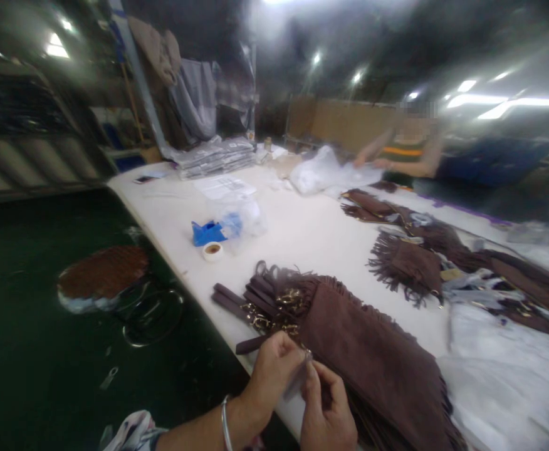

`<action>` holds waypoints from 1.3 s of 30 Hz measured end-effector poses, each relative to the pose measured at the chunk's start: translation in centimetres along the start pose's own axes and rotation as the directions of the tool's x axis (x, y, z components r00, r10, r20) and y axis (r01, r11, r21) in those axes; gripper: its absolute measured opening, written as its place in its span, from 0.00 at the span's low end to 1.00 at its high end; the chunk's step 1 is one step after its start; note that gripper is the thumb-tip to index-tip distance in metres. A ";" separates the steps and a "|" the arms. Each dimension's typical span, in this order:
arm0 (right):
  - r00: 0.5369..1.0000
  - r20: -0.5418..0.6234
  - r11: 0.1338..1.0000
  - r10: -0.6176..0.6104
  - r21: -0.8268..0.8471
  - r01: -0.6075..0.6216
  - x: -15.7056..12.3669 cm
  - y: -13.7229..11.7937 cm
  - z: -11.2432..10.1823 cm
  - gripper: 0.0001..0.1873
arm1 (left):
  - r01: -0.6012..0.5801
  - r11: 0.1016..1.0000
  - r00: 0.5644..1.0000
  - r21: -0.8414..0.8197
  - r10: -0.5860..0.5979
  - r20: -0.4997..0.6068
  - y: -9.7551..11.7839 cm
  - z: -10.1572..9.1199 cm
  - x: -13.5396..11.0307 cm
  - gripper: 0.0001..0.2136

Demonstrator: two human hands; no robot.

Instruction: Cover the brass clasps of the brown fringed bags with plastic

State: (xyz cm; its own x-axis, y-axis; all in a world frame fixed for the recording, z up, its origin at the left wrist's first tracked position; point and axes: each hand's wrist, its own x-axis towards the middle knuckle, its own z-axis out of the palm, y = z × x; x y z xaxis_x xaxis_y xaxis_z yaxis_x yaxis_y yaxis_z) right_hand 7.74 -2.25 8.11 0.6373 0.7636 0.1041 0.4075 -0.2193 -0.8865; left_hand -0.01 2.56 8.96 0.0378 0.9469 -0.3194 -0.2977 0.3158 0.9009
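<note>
My left hand [274,369], with a bangle at its wrist, is closed in a pinch at the table's near edge. Fingertip to fingertip with it, my right hand [327,410] is also closed in a pinch. Between them glints a small metal clasp [308,354], mostly covered by the fingers. A thin greyish translucent piece [295,383] hangs below it; whether it is joined to the clasp I cannot tell. Just beyond lies a stack of brown fringed bags [368,344], with brown straps [260,297] and gold-toned hooks [289,298] bunched at its left end.
More brown bags [410,263] and clear plastic wrapping [504,382] cover the right side. A tape roll [213,251] and blue plastic piece [207,233] lie left. A round stool [103,275] stands beside the table [298,232]. Another person [403,150] handles white plastic across it.
</note>
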 end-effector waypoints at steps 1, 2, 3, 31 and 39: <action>1.000 -0.012 1.000 -0.025 -0.009 0.025 0.0 -0.1 0.1 0.27 | -0.018 1.000 1.000 0.023 0.018 -0.013 -0.3 0.0 0.0 0.07; 0.998 -0.022 0.998 -0.056 -0.019 0.055 -0.1 -0.1 0.2 0.26 | -0.039 0.998 0.999 0.046 0.040 -0.026 -0.7 -0.1 0.0 0.07; 0.996 -0.029 0.996 -0.090 -0.028 0.089 -0.1 0.0 0.3 0.26 | -0.057 0.996 0.998 0.066 0.060 -0.034 -1.0 -0.1 -0.1 0.07; 0.959 0.193 0.977 0.206 0.013 -0.213 0.4 -0.5 -1.3 0.26 | -0.072 0.997 0.996 -0.010 0.072 0.052 -2.3 -0.6 -0.5 0.07; 0.967 0.143 0.977 0.212 -0.005 -0.214 0.4 -0.9 -0.7 0.25 | -0.103 0.995 0.992 0.013 0.102 0.067 -2.3 -1.0 -0.7 0.05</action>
State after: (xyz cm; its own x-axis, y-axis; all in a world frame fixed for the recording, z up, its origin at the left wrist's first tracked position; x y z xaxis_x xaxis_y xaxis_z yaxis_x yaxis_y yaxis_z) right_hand 8.10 -2.21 9.25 0.6093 0.7782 -0.1521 0.2649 -0.3805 -0.8860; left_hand -0.32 1.14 6.86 0.0714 0.9762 -0.2050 -0.2876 0.2169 0.9329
